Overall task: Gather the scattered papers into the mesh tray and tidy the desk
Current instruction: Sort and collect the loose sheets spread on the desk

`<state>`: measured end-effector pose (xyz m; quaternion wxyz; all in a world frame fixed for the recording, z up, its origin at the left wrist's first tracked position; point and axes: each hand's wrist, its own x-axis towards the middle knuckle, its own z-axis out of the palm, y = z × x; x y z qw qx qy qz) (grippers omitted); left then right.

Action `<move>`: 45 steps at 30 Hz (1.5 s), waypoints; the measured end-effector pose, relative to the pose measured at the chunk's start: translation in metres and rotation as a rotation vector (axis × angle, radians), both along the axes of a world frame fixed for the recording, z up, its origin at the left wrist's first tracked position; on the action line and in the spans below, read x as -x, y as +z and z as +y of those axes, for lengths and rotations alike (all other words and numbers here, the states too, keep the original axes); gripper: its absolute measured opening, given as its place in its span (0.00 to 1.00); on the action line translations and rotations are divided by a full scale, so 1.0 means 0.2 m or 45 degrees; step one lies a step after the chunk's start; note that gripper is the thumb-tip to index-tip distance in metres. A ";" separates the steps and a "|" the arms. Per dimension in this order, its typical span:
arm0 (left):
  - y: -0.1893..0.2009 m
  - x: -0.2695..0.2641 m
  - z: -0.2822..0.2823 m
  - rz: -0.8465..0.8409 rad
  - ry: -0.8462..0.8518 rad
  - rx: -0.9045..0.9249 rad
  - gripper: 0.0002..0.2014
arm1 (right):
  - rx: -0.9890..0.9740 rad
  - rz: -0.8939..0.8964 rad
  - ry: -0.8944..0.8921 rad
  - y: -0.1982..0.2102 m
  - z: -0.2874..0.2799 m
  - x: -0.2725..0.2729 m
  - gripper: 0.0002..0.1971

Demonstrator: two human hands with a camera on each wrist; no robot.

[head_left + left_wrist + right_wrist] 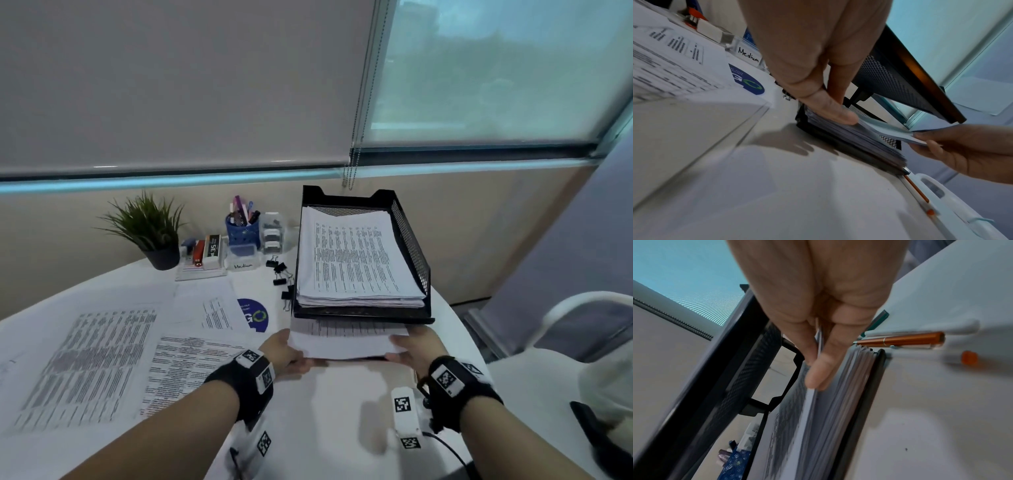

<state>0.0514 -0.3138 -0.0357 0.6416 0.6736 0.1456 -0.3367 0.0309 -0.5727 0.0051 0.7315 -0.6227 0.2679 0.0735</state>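
Note:
A black two-tier mesh tray (411, 240) stands at the desk's far right, and its upper tier holds a thick stack of printed paper (352, 260). At the front of the lower tier, both hands hold a sheaf of papers (346, 342) that lies partly under the upper tier. My left hand (287, 353) grips its left edge, thumb (838, 112) on top of the sheaf (859, 139). My right hand (414, 349) pinches the right edge (818, 426) between thumb and fingers (818, 369). More printed sheets (96, 359) lie scattered on the left of the desk.
A potted plant (150, 233), a stapler set (202, 257), a blue pen cup (241, 229) and black binder clips (281, 274) stand behind the loose sheets. A blue round sticker (253, 315) lies left of the tray. An orange pen (900, 339) lies right of the tray. A white chair (565, 325) is at right.

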 end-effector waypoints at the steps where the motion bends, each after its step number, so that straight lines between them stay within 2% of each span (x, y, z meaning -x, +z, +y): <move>1: -0.02 -0.02 -0.02 -0.032 0.057 -0.037 0.24 | -0.025 -0.013 -0.019 0.00 -0.01 -0.01 0.18; 3: -0.02 -0.03 -0.07 -0.063 0.136 -0.083 0.12 | -0.018 0.007 -0.058 -0.03 -0.03 -0.04 0.13; 4: -0.02 -0.04 -0.08 -0.055 0.191 -0.088 0.10 | 0.029 0.010 -0.081 -0.05 -0.04 -0.05 0.14; 6: -0.01 -0.05 -0.10 -0.057 0.267 -0.101 0.10 | 0.123 0.004 -0.107 -0.11 -0.06 -0.06 0.16; 9: -0.04 -0.09 -0.08 0.031 0.328 -0.065 0.09 | 0.446 0.103 -0.074 -0.16 -0.08 -0.07 0.11; 14: -0.09 -0.09 -0.07 -0.081 0.257 -0.355 0.13 | 0.655 0.119 -0.125 -0.18 -0.09 -0.06 0.12; 16: -0.08 -0.07 -0.07 -0.126 0.173 -0.493 0.15 | 0.768 0.174 -0.072 -0.19 -0.10 -0.05 0.08; 19: -0.01 -0.06 -0.05 -0.326 -0.164 -0.947 0.20 | 1.021 0.166 0.018 -0.17 -0.08 -0.03 0.04; 21: 0.05 -0.03 -0.03 -0.467 -0.197 -1.139 0.21 | 1.137 0.082 0.129 -0.13 -0.04 -0.01 0.03; 22: 0.05 -0.02 -0.01 -0.497 -0.156 -1.138 0.19 | 1.178 0.021 0.222 -0.11 -0.01 0.00 0.04; 24: 0.06 0.00 0.05 -0.545 -0.097 -1.087 0.15 | 1.150 -0.089 0.431 -0.06 0.10 0.03 0.08; 26: 0.07 0.02 0.16 -0.583 -0.106 -1.066 0.11 | 1.019 -0.116 0.645 -0.01 0.25 0.07 0.12; 28: 0.06 0.03 0.29 -0.596 -0.115 -1.088 0.08 | 0.918 -0.107 0.817 0.03 0.40 0.10 0.11; 31: 0.06 0.05 0.51 -0.577 -0.108 -1.113 0.10 | 0.827 -0.058 0.970 0.06 0.62 0.10 0.07; 34: 0.05 0.08 0.77 -0.525 -0.090 -1.122 0.12 | 0.835 0.037 1.029 0.01 0.82 0.10 0.03; 38: 0.02 0.13 1.13 -0.448 -0.122 -1.230 0.15 | 0.959 0.177 1.038 -0.09 1.06 0.12 0.23; 41: 0.00 0.15 1.37 -0.345 -0.144 -1.286 0.18 | 1.030 0.255 0.950 -0.13 1.22 0.13 0.36; 45: -0.04 0.15 1.64 -0.271 -0.136 -1.363 0.23 | 1.321 0.466 0.823 -0.16 1.38 0.12 0.52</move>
